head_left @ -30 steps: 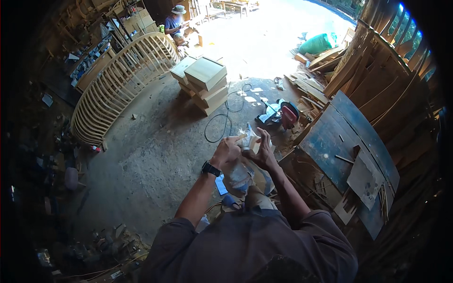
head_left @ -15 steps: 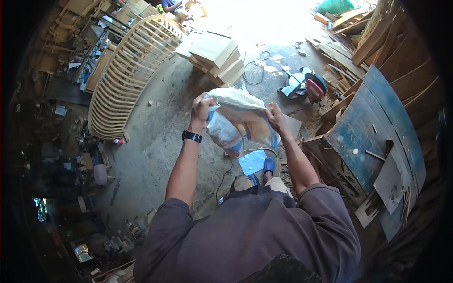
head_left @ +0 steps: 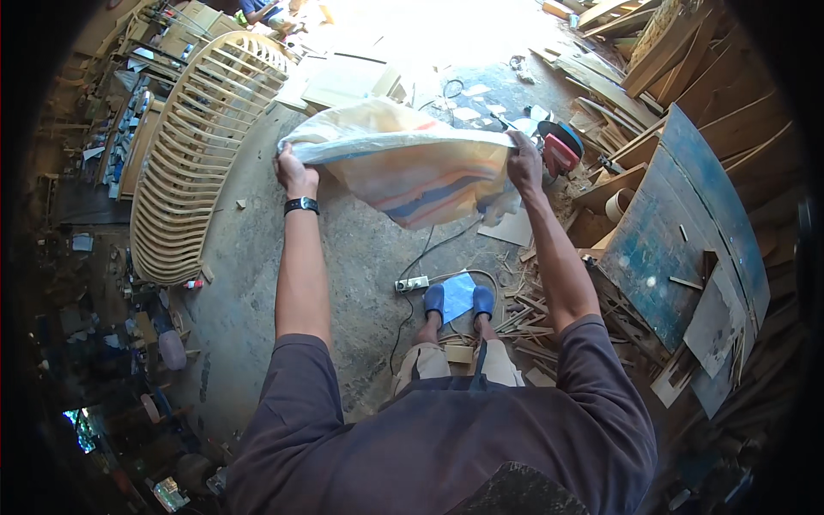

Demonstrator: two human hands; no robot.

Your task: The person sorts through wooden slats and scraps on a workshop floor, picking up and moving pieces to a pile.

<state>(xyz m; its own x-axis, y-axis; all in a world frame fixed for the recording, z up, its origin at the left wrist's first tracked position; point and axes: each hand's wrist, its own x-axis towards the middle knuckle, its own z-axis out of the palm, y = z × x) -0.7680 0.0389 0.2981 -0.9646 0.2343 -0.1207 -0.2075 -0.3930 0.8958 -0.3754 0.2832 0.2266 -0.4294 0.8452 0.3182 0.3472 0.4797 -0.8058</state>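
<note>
A whitish woven plastic sack (head_left: 412, 176) with blue and orange stripes hangs stretched between my hands at arm's length. Closed round its left upper corner is my left hand (head_left: 297, 175), with a black wristwatch (head_left: 301, 204) on that arm. My right hand (head_left: 524, 166) grips the opposite corner. The sack's mouth edge runs nearly straight between the two fists, its striped side drooping toward me and its paler part billowing beyond. Below it, a blue sheet (head_left: 460, 296) lies on the floor between my blue clogs.
A curved slatted wooden frame (head_left: 187, 163) stands at left. Pale wooden boxes (head_left: 343, 79) are stacked behind the sack. A red power tool (head_left: 562, 148), a large blue-green panel (head_left: 661, 227) and scrap wood lie at right. A power strip (head_left: 412, 283) with cables is on the floor. A person (head_left: 260, 10) sits far off.
My hands have moved apart, the left one leftward, both slightly upward. The sack went from bunched up to spread wide. My feet and the power strip have come into view.
</note>
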